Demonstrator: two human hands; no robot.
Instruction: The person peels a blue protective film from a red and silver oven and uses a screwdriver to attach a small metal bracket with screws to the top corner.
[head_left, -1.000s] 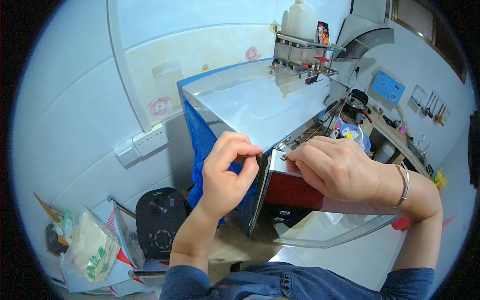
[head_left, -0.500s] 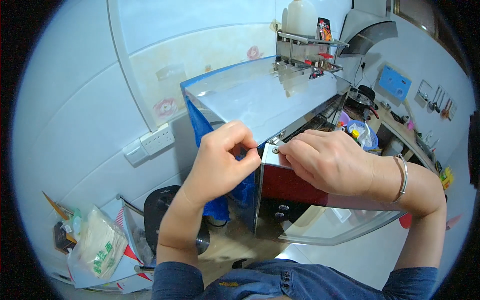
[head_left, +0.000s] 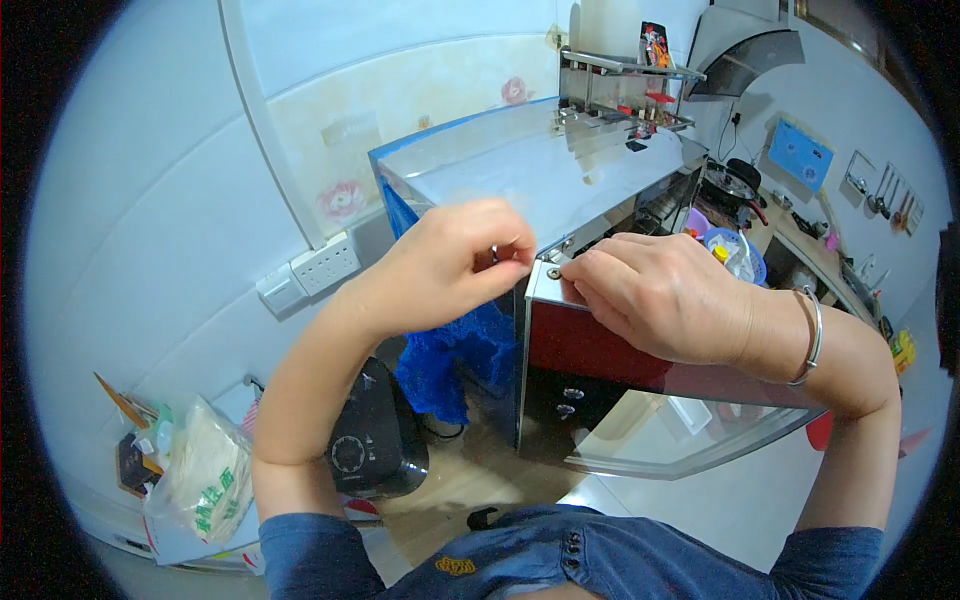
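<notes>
A steel-topped cabinet (head_left: 500, 185) stands against the tiled wall, its front door (head_left: 595, 340) swung out toward me. The door has a dark red upper band, a glass panel and a pale metal top edge with a round screw head (head_left: 554, 273) near its corner. My right hand (head_left: 660, 300) is closed over this top edge, fingertips just beside the screw. My left hand (head_left: 470, 250) hovers by the same corner, thumb and fingers pinched together. Whatever is between them is too small or blurred to make out.
Blue plastic film (head_left: 450, 360) hangs down the cabinet's left side, above a black appliance (head_left: 375, 440) on the floor. A wall socket strip (head_left: 325, 263) is at left, over a plastic bag (head_left: 210, 480). A metal rack (head_left: 625, 65) stands behind; the counter (head_left: 800, 240) runs along the right.
My left hand has lifted slightly and its elbow has swung outward to the left. The right hand keeps its place on the door beside the screw. The whole view has shifted a little.
</notes>
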